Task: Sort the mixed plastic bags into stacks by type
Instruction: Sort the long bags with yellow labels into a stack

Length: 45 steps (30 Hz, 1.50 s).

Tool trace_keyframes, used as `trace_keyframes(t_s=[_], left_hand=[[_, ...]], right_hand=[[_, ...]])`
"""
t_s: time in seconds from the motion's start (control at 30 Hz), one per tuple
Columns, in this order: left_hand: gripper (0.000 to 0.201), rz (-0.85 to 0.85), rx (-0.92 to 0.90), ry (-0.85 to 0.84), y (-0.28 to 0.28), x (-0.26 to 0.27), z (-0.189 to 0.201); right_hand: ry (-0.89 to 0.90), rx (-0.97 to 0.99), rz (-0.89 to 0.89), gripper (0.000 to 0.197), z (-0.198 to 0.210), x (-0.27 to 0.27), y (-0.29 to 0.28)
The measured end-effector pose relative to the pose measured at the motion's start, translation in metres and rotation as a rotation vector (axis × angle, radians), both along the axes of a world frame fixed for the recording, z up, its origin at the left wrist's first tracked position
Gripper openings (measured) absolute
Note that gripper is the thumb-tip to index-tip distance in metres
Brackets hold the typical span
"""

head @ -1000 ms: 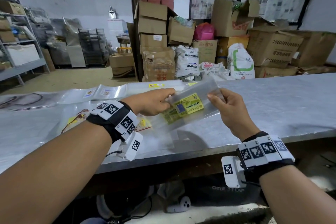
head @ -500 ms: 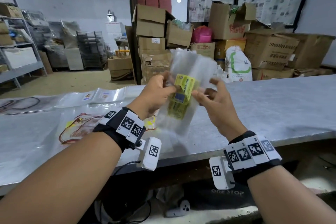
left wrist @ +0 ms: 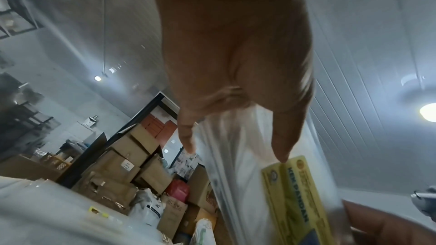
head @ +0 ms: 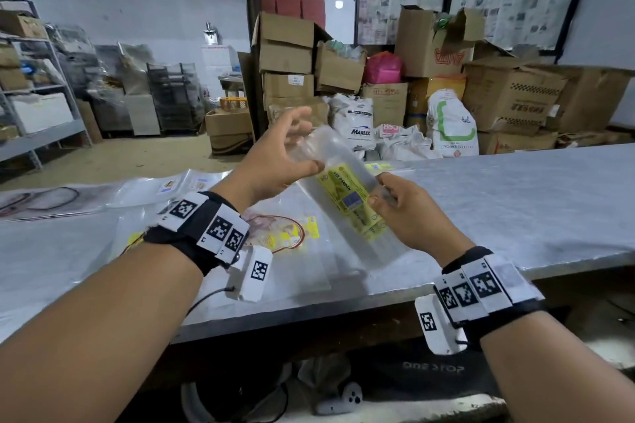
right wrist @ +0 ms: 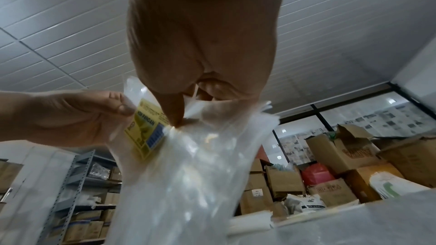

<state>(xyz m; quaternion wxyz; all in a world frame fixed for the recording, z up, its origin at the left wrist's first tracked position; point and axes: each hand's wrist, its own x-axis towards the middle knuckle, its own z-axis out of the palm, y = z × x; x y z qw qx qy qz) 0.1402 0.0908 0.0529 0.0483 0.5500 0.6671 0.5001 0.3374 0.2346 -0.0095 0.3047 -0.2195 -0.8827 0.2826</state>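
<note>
Clear plastic bag (head: pixel 347 196) with yellow label (head: pixel 345 191) inside, pinched by right hand (head: pixel 405 213), left hand (head: pixel 275 165) spread, thumb touching.

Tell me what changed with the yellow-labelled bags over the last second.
The bundle of clear bags was tipped from lying flat and low to slanting, raised above the table. The left hand loosened from pinching its edge to spread fingers touching it. The right hand still pinches it. Bags on the table stayed put.

Bag (head: pixel 347 203): clear glossy plastic film, yellow printed label; counter (head: pixel 515 203): dull grey metal, smooth, faintly mottled; boxes (head: pixel 512 93): matt brown cardboard; sacks (head: pixel 452 127): white woven plastic.
</note>
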Motion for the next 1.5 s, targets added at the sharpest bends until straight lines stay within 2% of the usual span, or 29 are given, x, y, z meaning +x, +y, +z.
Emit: trace_keyframes(t_s=[0.07, 0.13, 0.23, 0.27, 0.37, 0.53, 0.6, 0.73, 0.8, 0.93, 1.0, 1.13, 1.33, 1.5], left_hand=[[0.053, -0.072, -0.114, 0.025, -0.005, -0.003, 0.007], [0.029, -0.112, -0.195, 0.061, -0.008, -0.007, 0.007], [0.017, -0.129, -0.176, -0.014, -0.012, -0.012, 0.003], [0.014, -0.132, -0.149, -0.054, -0.015, -0.013, 0.001], [0.017, -0.097, -0.056, -0.189, -0.021, -0.021, -0.007], [0.019, 0.036, 0.084, -0.419, -0.033, -0.036, -0.018], [0.018, 0.057, 0.129, -0.499, -0.035, -0.037, -0.026], [0.028, 0.067, 0.166, -0.614, -0.035, -0.036, -0.045], [0.024, 0.081, 0.151, -0.610, -0.033, -0.034, -0.053], [0.014, 0.172, 0.091, -0.565, -0.028, -0.029, -0.056], [0.019, 0.158, 0.056, -0.524, -0.025, -0.030, -0.055], [0.033, 0.094, 0.002, -0.398, -0.013, -0.029, -0.049], [0.028, 0.096, -0.057, -0.331, 0.038, -0.029, -0.034], [0.019, 0.083, -0.063, -0.225, 0.102, -0.037, -0.007]], right_hand=[[-0.056, 0.046, 0.016, 0.016, 0.005, -0.001, -0.001], [-0.100, 0.072, 0.027, 0.013, 0.007, -0.003, -0.003], [-0.081, 0.035, 0.029, 0.006, 0.010, -0.005, -0.004], [-0.058, -0.001, 0.022, 0.009, 0.011, -0.005, -0.003], [0.022, -0.131, -0.001, 0.021, 0.014, 0.001, 0.002], [0.348, -0.516, 0.084, 0.030, 0.007, 0.011, 0.006], [0.378, -0.585, 0.121, 0.026, 0.001, 0.007, 0.001], [0.444, -0.647, 0.140, 0.011, -0.005, -0.007, -0.012], [0.458, -0.647, 0.089, 0.006, -0.005, -0.013, -0.014], [0.474, -0.617, 0.010, 0.011, -0.005, -0.018, -0.009], [0.489, -0.610, 0.000, 0.005, -0.005, -0.016, -0.004], [0.549, -0.634, -0.004, 0.012, -0.002, -0.010, 0.010], [0.578, -0.642, -0.054, 0.007, 0.009, -0.005, 0.055], [0.557, -0.515, -0.145, 0.011, 0.037, -0.006, 0.117]])
